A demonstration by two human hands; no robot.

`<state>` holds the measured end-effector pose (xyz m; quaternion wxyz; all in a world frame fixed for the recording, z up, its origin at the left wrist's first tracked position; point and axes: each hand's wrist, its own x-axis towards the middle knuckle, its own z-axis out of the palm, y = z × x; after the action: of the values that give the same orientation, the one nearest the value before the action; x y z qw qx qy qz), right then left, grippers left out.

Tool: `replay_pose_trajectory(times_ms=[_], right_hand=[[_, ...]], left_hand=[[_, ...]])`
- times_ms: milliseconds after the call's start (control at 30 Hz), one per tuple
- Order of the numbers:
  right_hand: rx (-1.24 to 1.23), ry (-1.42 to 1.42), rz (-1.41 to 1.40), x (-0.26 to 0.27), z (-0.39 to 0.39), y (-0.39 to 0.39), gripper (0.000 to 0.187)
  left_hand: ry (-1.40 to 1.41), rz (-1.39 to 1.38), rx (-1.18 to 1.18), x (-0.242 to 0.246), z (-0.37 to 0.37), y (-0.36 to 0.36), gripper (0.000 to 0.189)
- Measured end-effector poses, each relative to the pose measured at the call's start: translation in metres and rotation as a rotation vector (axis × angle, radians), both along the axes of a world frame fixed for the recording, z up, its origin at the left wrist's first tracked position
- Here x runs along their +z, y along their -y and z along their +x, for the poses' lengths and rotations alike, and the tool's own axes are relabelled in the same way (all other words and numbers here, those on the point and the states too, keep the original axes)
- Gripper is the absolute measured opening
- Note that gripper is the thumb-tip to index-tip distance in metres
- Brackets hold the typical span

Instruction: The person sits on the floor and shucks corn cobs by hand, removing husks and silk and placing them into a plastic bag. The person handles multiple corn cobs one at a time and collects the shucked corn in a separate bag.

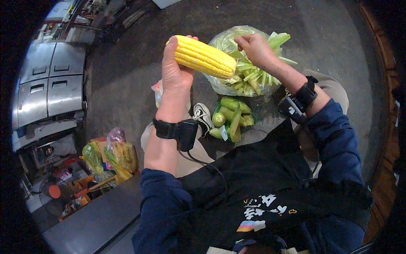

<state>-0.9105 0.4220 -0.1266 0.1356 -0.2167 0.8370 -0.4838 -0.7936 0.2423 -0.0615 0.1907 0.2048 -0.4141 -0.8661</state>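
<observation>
My left hand (178, 65) is wrapped around a husked ear of yellow corn (206, 57), holding it tilted in the air by one end. A few pale strands cling to the ear's other end. To the right of that end is my right hand (256, 49), its fingers curled together; I see nothing in them, though a thin strand would be hard to make out. Beneath it stands a clear plastic bag (219, 41) filled with green corn husks (253, 74). Nearer to me, several unhusked ears of corn (233, 111) lie in a green mesh bag on the floor.
Dark floor (127, 66) surrounds the bags. A white plastic bag (157, 92) lies beside my shoe (203, 117). Steel cabinets (65, 70) stand at the left. Bagged vegetables (123, 158) sit by a dark counter (98, 209) at the lower left.
</observation>
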Motion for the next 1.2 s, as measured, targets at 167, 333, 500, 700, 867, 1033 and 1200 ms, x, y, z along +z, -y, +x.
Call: replay_pose_trajectory(times_ms=[167, 333, 500, 700, 867, 1033, 1200], right_hand=[[-0.045, -0.101, 0.188, -0.007, -0.031, -0.010, 0.043], [0.177, -0.457, 0.370, -0.020, -0.017, -0.009, 0.082], [0.373, -0.321, -0.044, 0.000, 0.012, 0.002, 0.094], [0.357, 0.463, -0.750, 0.032, 0.026, 0.014, 0.064], [0.038, 0.751, -0.981, 0.046, 0.003, 0.002, 0.050], [-0.027, 0.733, -0.917, 0.042, 0.014, 0.008, 0.047], [0.099, 0.773, -0.878, 0.040, 0.008, -0.003, 0.039]], left_hand=[[-0.011, 0.075, 0.107, 0.000, 0.003, 0.019, 0.051], [0.083, 0.178, 0.281, -0.011, -0.002, 0.029, 0.050], [0.100, 0.283, 0.206, -0.017, -0.004, 0.023, 0.049], [0.189, 0.291, -0.074, -0.034, -0.005, -0.016, 0.054], [0.250, -0.150, -0.369, -0.033, 0.005, -0.049, 0.052], [0.177, -0.620, -0.453, -0.026, 0.006, -0.068, 0.050], [0.217, -0.223, -0.658, -0.021, 0.012, -0.071, 0.047]])
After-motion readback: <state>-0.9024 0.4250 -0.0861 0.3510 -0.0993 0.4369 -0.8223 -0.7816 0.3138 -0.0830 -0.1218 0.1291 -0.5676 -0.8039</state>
